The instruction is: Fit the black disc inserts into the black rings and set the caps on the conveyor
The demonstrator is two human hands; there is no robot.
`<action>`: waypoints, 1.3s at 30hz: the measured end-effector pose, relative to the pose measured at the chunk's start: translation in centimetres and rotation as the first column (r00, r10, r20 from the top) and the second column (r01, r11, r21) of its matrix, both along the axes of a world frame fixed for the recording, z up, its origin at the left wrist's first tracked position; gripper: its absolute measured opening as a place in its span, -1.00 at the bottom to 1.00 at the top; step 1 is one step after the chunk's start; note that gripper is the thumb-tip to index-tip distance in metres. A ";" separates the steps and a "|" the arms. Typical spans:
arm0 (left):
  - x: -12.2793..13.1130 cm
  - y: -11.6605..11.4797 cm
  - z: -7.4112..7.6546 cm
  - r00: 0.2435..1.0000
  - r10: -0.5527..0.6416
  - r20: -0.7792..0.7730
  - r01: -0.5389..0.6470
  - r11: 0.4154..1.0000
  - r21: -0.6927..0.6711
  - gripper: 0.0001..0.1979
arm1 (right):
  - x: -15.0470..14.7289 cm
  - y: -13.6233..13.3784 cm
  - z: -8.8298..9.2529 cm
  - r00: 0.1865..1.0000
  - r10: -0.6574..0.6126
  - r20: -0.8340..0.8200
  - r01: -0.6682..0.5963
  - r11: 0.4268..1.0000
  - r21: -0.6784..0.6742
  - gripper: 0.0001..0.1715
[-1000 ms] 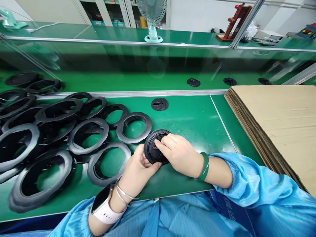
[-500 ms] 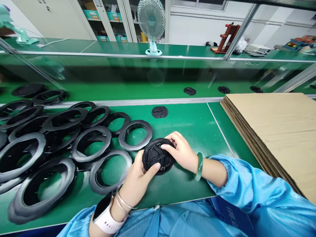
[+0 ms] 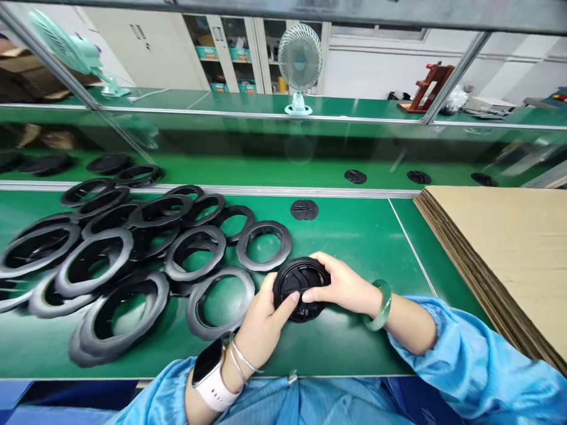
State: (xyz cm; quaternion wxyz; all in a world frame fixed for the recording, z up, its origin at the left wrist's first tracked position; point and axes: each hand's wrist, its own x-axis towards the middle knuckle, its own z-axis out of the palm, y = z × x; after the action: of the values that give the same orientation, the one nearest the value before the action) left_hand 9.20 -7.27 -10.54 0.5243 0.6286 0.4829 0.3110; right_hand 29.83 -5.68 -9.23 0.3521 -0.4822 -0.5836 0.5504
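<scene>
Green workbench [image 3: 354, 248], glass partition [image 3: 266, 147], hand-held black disc [image 3: 295, 282]

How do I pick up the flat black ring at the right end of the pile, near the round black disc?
Grab the flat black ring by its right rim, reaching in from the right. Bare green mat lies on that side, so your fingers have room, while its left side sits close to the next black ring. It lies flat, so I'd put your thumb through the hole and pinch.
</scene>
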 end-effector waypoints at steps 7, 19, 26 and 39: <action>0.4 -0.2 0.5 1.000 0.008 -0.010 -0.008 1.000 0.009 -0.67 | -0.3 -0.2 -0.6 0.996 -0.092 0.006 0.093 0.995 -0.045 -0.49; -0.2 5.6 7.1 0.685 0.164 -0.709 0.362 0.768 0.528 -0.64 | 3.0 4.0 -0.4 0.596 -0.570 -0.566 0.269 0.806 -0.528 -0.71; 0.3 7.2 9.1 0.702 0.231 -0.674 0.252 0.804 0.539 -0.80 | 5.5 5.9 1.2 0.556 -0.614 -0.561 0.408 0.789 -0.459 -0.74; -5.3 2.8 2.4 0.877 -0.202 0.437 0.399 0.812 -0.426 -0.75 | -9.0 29.7 4.7 0.865 -0.288 0.411 0.033 0.850 0.526 -0.59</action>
State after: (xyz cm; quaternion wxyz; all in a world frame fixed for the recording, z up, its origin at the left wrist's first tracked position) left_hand 3.90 -4.44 -8.12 0.7945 0.4687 0.3313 0.1985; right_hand 20.82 23.98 -4.56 0.3572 -0.5423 -0.7305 0.2115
